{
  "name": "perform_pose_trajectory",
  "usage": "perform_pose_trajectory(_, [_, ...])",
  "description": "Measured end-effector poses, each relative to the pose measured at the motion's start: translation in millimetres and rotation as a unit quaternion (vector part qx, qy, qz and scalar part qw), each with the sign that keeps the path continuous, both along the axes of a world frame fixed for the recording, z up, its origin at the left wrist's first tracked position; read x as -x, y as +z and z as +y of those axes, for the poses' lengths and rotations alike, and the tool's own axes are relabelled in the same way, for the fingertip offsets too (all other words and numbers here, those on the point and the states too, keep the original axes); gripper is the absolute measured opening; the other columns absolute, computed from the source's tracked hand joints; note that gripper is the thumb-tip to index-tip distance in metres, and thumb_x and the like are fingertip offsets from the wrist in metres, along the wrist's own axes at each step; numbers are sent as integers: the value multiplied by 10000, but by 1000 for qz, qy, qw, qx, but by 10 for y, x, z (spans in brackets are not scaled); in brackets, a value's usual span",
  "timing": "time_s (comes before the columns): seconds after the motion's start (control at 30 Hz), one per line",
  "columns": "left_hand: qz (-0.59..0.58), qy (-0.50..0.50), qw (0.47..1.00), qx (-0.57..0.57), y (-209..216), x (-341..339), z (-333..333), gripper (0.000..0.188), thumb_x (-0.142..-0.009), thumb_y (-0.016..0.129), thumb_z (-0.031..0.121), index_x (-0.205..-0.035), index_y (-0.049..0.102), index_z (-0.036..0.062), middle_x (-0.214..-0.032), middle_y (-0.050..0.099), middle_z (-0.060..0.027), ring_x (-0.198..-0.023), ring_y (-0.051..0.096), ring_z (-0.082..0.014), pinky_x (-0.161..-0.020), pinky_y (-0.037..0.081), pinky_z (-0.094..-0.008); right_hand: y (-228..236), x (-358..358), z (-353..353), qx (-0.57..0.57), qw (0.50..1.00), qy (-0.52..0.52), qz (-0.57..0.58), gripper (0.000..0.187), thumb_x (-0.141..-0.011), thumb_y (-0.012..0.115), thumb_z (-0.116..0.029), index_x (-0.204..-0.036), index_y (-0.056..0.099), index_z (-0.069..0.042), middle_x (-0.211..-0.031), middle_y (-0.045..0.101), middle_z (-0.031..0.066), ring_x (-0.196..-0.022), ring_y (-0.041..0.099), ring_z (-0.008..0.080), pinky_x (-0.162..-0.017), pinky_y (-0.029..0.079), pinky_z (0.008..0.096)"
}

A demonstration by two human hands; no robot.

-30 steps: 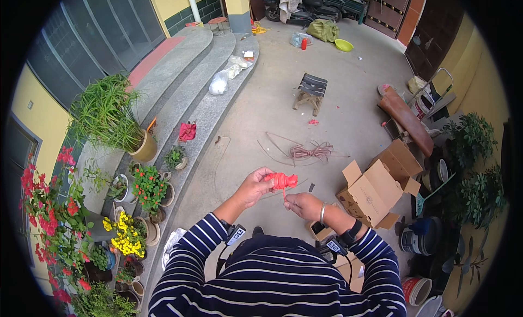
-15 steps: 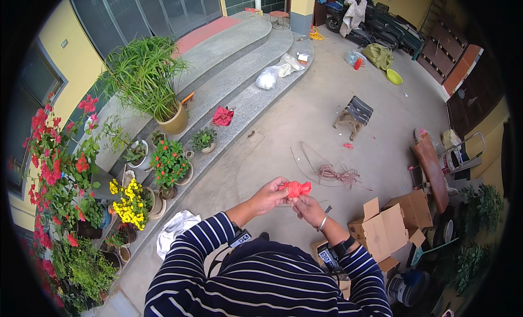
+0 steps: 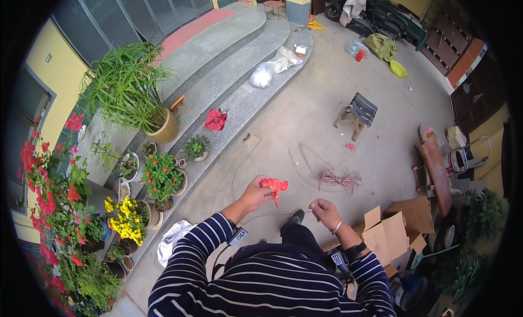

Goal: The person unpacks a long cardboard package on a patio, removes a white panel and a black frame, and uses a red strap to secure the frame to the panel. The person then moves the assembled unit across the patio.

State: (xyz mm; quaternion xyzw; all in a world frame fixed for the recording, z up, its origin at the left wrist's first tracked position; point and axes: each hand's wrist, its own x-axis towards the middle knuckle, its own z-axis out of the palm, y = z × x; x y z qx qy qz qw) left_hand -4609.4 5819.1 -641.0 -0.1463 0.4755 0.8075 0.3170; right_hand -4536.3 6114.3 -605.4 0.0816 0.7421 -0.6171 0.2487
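My left hand is closed on a small bundle of red plastic string, held out in front of my body. A loose end of the string hangs below the bundle. To its right, apart from it, my right hand is closed, fingertips pinched together; whether something thin is between them I cannot make out. Beyond the hands, a loosely tied bunch of reddish-brown cord lies on the concrete with long strands trailing off it. A small red scrap lies farther out.
A low folding stool stands ahead right. Open cardboard boxes are beside my right arm. Curved stone steps with flower pots run along the left. A white cloth lies near my left elbow; a motorbike is far right.
My hands have come apart: the left moved slightly left with the red string bundle, the right moved right, off it. A loose string end now hangs down. My foot shows below.
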Motion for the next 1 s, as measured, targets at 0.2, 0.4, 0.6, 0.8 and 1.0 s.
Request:
perform_pose_trajectory(0.2, [-31,158,985,54,-269,997,-243,400,-852,560,-138,-1188,452,49,-1133,593,-169,-979,661,-307,-866,596,-461,-554,157,1415,-171,977,-95,-90,179,-920,610,-191,-871,677,-32,-657,607,23,-527,544,103,-464,456,257])
perform_pose_trajectory(0.4, [-68,294,949,93,-700,1667,-654,443,-803,547,-191,-1192,454,0,-1149,584,-159,-1006,645,-310,-904,593,-459,-1095,394,2047,-218,950,-150,-164,175,-900,613,-171,-852,676,-15,-639,586,34,-488,546,135,-429,454,277])
perform_pose_trajectory(0.6, [-97,341,930,98,-1209,2776,-1223,447,-803,549,-176,-1198,453,9,-1106,604,-156,-978,656,-303,-856,611,-435,-1188,887,1891,-201,951,-113,-207,216,-906,617,-211,-897,689,-8,-693,663,68,-572,617,139,-495,515,287])
perform_pose_trajectory(0.8, [-90,403,903,118,-1466,4476,-1757,412,-830,565,-117,-1208,482,23,-1082,614,-151,-919,665,-292,-795,608,-439,-1066,1408,1681,-185,918,-221,-272,185,-918,609,-190,-904,676,-18,-690,655,63,-584,618,135,-505,514,277])
perform_pose_trajectory(1.0, [-103,342,876,324,-1824,5439,-2303,418,-832,583,-72,-1224,547,68,-1008,611,-123,-803,640,-265,-703,539,-444,-879,1848,1367,-204,916,-197,-282,178,-937,596,-184,-923,653,-17,-712,638,59,-583,602,138,-512,497,281])
